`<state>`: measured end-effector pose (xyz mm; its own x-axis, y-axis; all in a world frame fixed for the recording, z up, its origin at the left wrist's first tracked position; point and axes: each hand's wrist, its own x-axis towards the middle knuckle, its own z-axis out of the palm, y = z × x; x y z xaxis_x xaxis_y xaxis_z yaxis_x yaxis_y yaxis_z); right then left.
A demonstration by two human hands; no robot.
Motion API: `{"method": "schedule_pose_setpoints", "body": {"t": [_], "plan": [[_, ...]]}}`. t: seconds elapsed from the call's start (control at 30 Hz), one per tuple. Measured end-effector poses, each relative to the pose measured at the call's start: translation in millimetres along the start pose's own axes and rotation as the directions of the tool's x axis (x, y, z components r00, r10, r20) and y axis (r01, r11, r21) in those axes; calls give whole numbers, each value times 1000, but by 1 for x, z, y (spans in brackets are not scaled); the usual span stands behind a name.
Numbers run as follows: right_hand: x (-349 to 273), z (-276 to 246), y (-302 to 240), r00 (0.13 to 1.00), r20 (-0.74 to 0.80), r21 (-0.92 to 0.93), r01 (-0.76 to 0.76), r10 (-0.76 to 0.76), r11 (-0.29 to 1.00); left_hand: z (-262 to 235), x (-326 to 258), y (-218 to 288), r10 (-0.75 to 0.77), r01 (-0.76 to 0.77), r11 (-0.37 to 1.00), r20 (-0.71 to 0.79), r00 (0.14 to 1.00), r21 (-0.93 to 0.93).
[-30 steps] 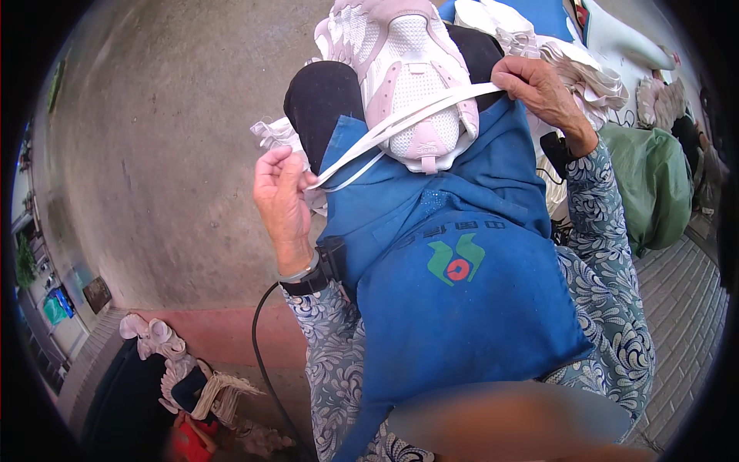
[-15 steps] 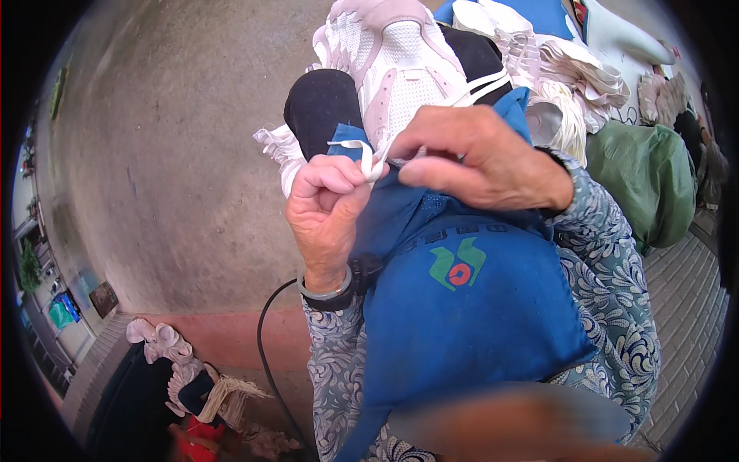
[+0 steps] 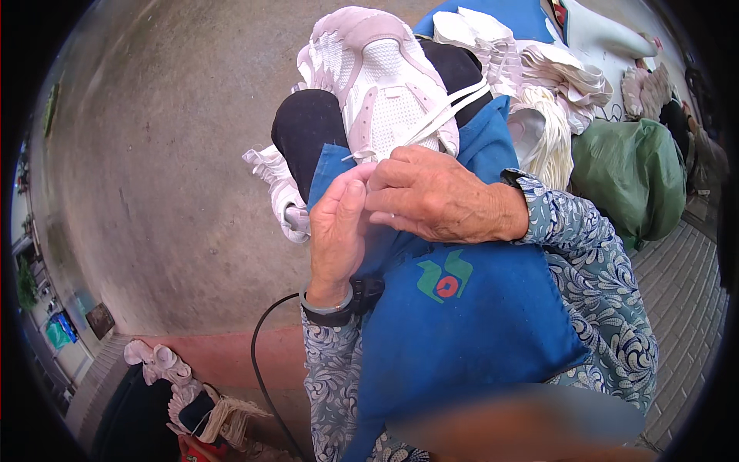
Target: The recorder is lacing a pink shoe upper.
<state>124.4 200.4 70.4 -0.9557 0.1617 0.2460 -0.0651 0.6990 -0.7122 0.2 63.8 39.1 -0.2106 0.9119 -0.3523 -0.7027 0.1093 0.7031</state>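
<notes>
A white and pale pink shoe upper (image 3: 387, 92) rests across my lap, its toe pointing away from me. A white shoelace (image 3: 445, 113) runs loosely over its right side. Both hands meet at the upper's near end. My left hand (image 3: 336, 235) is closed, with a short lace end showing just beyond its fingertips. My right hand (image 3: 439, 191) is closed too, its bent fingers pressed against the left fingers and hiding most of the lace between them. A blue apron (image 3: 469, 323) lies under both wrists.
More pale uppers (image 3: 281, 189) sit beside my left knee. To the right are stacked uppers (image 3: 566, 73), a bundle of cream laces (image 3: 548, 138) and a green bag (image 3: 630, 177). At lower left, further shoe pieces (image 3: 165, 362) lie near a black cable (image 3: 258, 346).
My right hand has moved left and closed in against the left fingers. The lace loop seen on the left fingers is now mostly hidden. The upper appears slightly lower and further left.
</notes>
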Motion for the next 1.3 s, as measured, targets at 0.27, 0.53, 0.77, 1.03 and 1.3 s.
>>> {"method": "schedule_pose_setpoints", "body": {"t": [0.27,0.53,0.77,1.03,1.3], "plan": [[-47,-115,19,840,-113,955,-56,531,291,-22,-2,5,59,-21,978,181,982,-205],[-40,-109,3,722,-186,713,-367,666,597,6,12,12,233,-76,811,-201,951,581],[-26,-64,25,881,-219,130,-399,419,908,13,20,12,434,-177,343,12,901,922],[-5,-48,41,938,-302,-231,-247,172,941,1,17,11,608,-316,190,142,781,930],[-3,-45,49,939,-285,-221,-258,191,941,-36,8,34,828,-548,533,-264,495,644]]}}
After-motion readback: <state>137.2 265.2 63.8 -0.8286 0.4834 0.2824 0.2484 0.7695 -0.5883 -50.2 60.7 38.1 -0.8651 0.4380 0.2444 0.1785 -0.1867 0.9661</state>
